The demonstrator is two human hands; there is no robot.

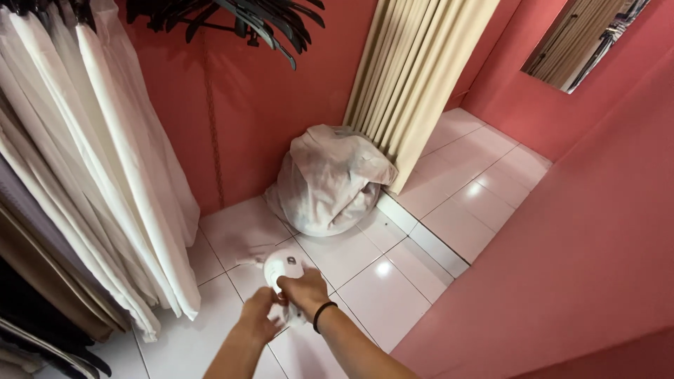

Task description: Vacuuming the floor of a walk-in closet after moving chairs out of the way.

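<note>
Low in the head view, both my hands meet over a small white rounded device [279, 268] with a grey button on top, held just above the white tiled floor [421, 231]. My right hand [303, 289], with a dark band on its wrist, grips the device's lower end. My left hand [258, 317] is closed around something white just below it; what it is stays hidden.
White garments [112, 168] hang in a row at the left, with darker clothes beneath them. A stuffed whitish plastic bag [326, 179] sits in the corner beside a cream curtain [414, 77]. Black hangers [260, 21] hang above. Pink walls [576, 245] close in on the right.
</note>
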